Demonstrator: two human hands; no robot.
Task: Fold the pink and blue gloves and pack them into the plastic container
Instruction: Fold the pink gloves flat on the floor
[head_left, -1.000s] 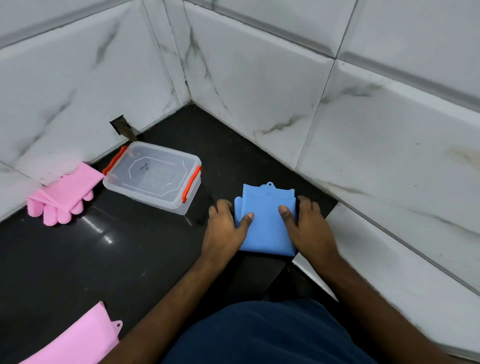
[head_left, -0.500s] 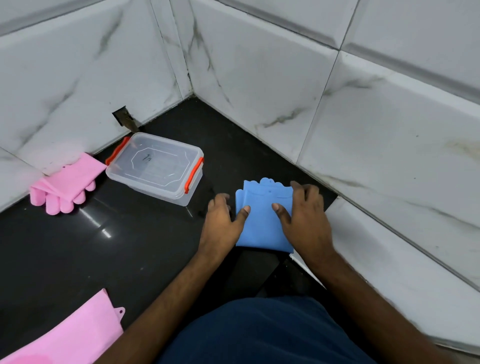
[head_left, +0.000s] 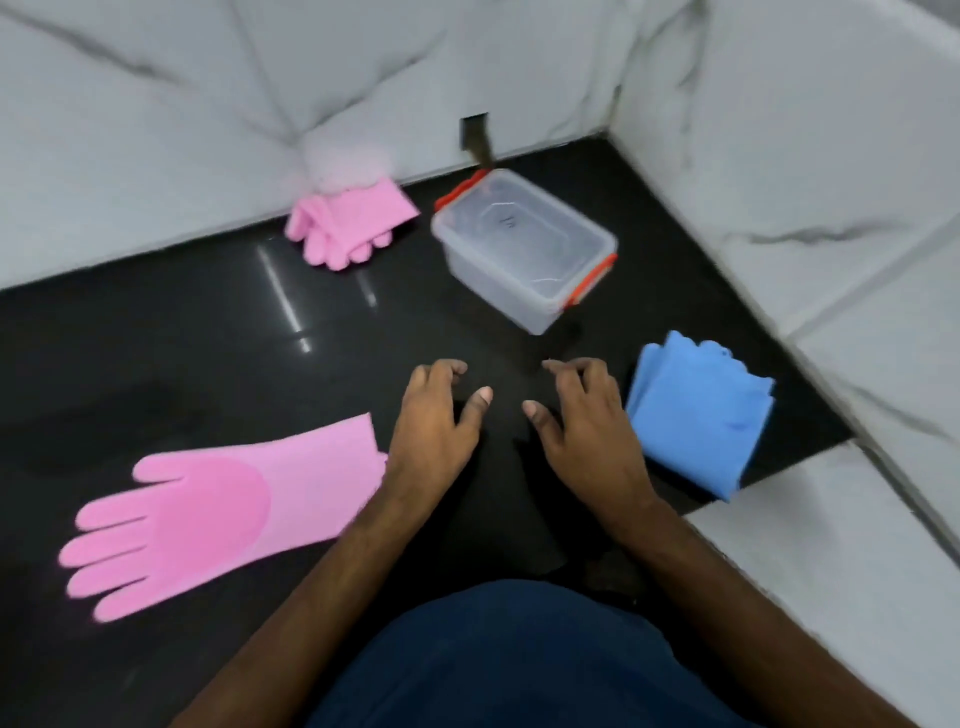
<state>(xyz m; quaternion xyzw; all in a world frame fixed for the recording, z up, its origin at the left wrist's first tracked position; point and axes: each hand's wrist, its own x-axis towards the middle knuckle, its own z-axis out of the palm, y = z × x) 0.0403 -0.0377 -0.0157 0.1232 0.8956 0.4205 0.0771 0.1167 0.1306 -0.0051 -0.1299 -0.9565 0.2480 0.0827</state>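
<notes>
The folded blue gloves (head_left: 698, 410) lie on the black floor at the right, near the wall. A flat, unfolded pink glove (head_left: 208, 506) lies at the left with its fingers pointing left. A folded pink glove (head_left: 350, 223) sits against the far wall. The clear plastic container (head_left: 524, 249) with orange clips stands between them, lid on. My left hand (head_left: 436, 421) hovers beside the flat pink glove's cuff, fingers loosely curled, holding nothing. My right hand (head_left: 582, 421) hangs just left of the blue gloves, also empty.
White marble-tiled walls (head_left: 779, 156) close in the black floor (head_left: 182, 338) at the back and right. A small dark hole (head_left: 475, 137) is in the wall behind the container. My dark blue clothing (head_left: 509, 660) fills the bottom of the view.
Both hands have let go of the folded blue gloves and moved left of them. The view has swung left, bringing the flat pink glove fully into sight.
</notes>
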